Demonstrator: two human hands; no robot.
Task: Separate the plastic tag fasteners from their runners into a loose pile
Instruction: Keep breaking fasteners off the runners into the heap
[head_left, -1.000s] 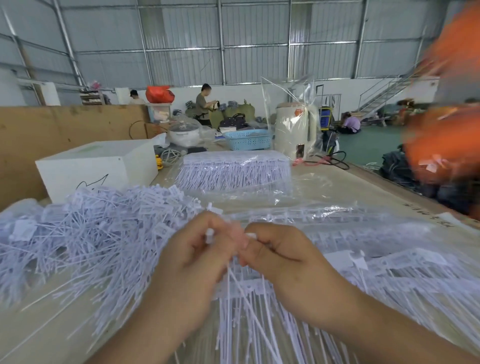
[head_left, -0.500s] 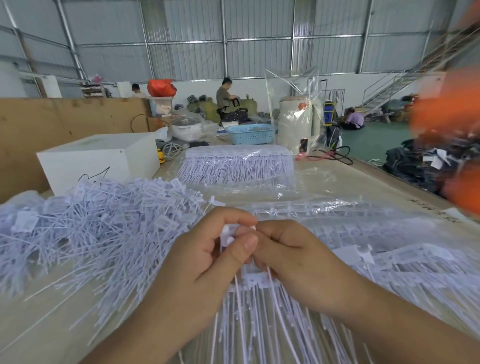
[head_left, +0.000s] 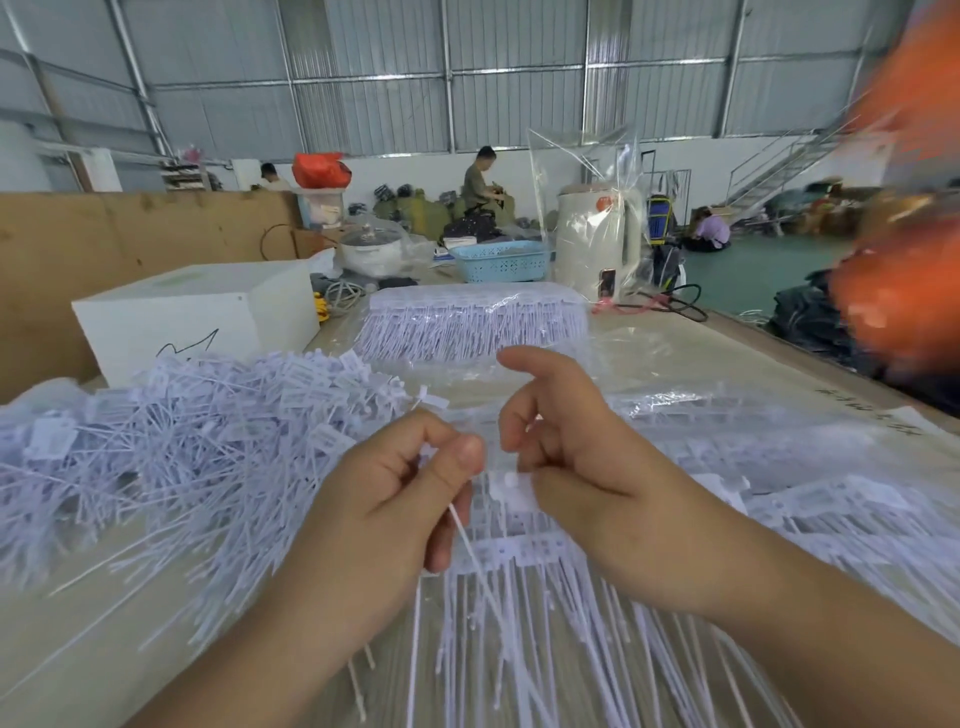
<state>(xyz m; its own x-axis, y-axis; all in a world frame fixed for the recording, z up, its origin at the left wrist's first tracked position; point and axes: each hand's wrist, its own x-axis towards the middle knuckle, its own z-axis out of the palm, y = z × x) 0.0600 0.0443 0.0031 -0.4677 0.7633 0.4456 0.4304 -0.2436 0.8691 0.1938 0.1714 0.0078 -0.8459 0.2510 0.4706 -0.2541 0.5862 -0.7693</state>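
- Plainly, in the head view, the left hand (head_left: 400, 499) pinches one fastener (head_left: 470, 540) between thumb and forefinger; its thin tail runs down and toward the near edge of the table (head_left: 727, 364).
- The right hand (head_left: 582, 467) sits just right of the left, thumb pressing the runner strip (head_left: 511, 488); its forefinger is lifted and curled, so the hand is partly open above a thumb-side hold.
- The strip lies crosswise, left to right, with its remaining fasteners hanging toward the near edge like a fringe.
- The loose pile (head_left: 208, 441) fills the table's left side, just beside the left hand, which is the nearer one to it.
- I judge the pinched fastener is about free; dropping it calls for a short move leftward.
- A bagged, untouched bundle (head_left: 475, 325) lies farther back at mid-table, and more strips (head_left: 779, 493) spread to the right.
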